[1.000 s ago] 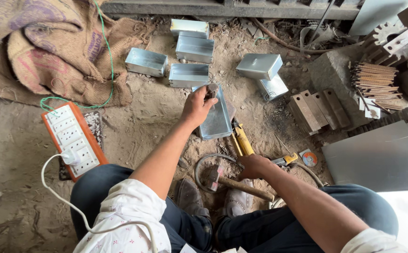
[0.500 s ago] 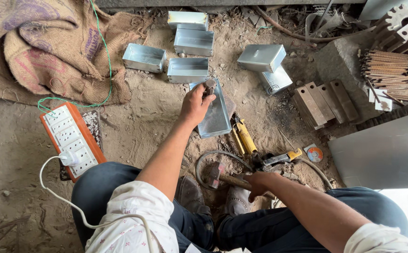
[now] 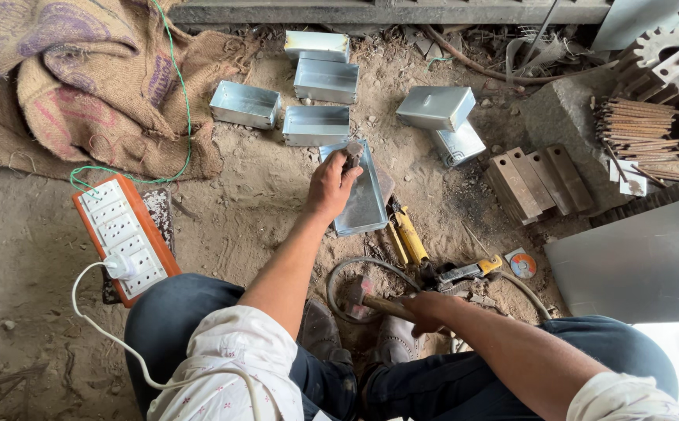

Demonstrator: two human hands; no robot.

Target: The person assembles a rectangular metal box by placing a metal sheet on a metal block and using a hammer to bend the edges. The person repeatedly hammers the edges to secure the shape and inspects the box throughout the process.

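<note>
My left hand (image 3: 331, 183) grips the near rim of a shiny sheet-metal box (image 3: 364, 196) that lies tilted on the dirt ground, and a small dark tool tip sticks up above my fingers. My right hand (image 3: 425, 310) is closed around the wooden handle of a hammer (image 3: 363, 295), whose head rests near my shoes. Yellow-handled snips (image 3: 409, 234) lie between the box and the hammer. A grey hose (image 3: 339, 273) loops around the hammer.
Several more metal boxes (image 3: 316, 125) stand on the ground beyond. An orange-edged power strip (image 3: 125, 234) with a white plug lies at left by burlap sacks (image 3: 66, 86). Metal bars (image 3: 530, 181), rods (image 3: 636, 125) and a grey sheet (image 3: 643, 261) sit at right.
My right hand has moved to the hammer handle and closed on it. My left hand stays on the metal box, shifting slightly along its rim.
</note>
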